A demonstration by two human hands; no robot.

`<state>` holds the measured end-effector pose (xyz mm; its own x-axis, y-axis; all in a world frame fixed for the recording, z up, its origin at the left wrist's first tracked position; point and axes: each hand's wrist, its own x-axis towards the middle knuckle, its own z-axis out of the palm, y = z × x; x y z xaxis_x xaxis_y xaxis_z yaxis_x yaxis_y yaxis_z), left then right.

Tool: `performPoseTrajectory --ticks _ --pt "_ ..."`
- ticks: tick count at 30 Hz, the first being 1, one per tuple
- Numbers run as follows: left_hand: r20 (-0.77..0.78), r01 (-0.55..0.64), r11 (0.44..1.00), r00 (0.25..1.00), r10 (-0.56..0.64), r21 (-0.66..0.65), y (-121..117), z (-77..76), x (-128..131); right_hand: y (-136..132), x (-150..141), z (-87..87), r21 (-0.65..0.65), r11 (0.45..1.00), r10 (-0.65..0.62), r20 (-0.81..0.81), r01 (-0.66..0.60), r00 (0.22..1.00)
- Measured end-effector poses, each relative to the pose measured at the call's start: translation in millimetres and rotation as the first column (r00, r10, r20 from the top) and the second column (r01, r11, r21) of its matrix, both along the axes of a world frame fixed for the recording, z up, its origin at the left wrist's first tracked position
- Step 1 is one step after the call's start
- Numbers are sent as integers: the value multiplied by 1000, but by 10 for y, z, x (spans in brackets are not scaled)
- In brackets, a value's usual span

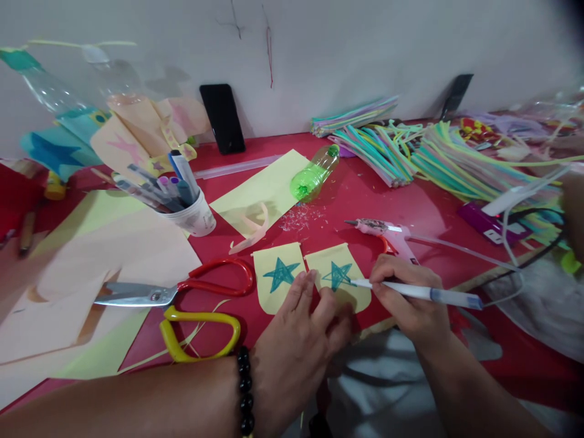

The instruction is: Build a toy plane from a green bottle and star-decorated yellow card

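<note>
My right hand [408,298] is closed round a white marker pen [420,292] with a blue end. Its tip touches a teal star drawn on the right yellow paper piece [358,298], where pale gaps show between the strokes. My left hand [303,328], a black bead bracelet at its wrist, lies with fingers stretched out over the lower edges of both pieces. On the left yellow paper piece [267,292] a teal star looks more solidly coloured. A pink glue gun [387,234] lies just beyond my right hand. Scissors [182,298] with red and yellow handles rest left of the pieces.
A cup of markers [196,216] stands at the left, near loose paper sheets [137,243]. A green-tinted plastic bottle [314,173] lies behind the pieces. Bundles of pastel sticks [374,152] fill the back right. A phone [222,118] leans on the wall. Decorated bottles [55,91] stand back left.
</note>
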<state>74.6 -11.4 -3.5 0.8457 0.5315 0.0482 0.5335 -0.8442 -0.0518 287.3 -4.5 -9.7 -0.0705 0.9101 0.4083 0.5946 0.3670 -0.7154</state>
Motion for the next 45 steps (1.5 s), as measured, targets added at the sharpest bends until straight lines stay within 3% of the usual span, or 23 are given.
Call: performPoseTrajectory --ticks 10,19,33,45 --pt "-7 -5 1000 1000 5 -18 -4 12 11 -3 6 -15 14 999 -32 40 32 999" --pt "33 -13 1000 999 13 -2 6 -13 27 -3 25 -29 -21 999 48 21 -47 999" --pt "70 -24 998 997 21 52 -20 -24 25 -23 12 -62 -18 1000 -2 -114 0 994" --pt "52 -27 999 998 25 40 -30 -38 21 -19 34 -46 -32 997 72 -19 -73 997"
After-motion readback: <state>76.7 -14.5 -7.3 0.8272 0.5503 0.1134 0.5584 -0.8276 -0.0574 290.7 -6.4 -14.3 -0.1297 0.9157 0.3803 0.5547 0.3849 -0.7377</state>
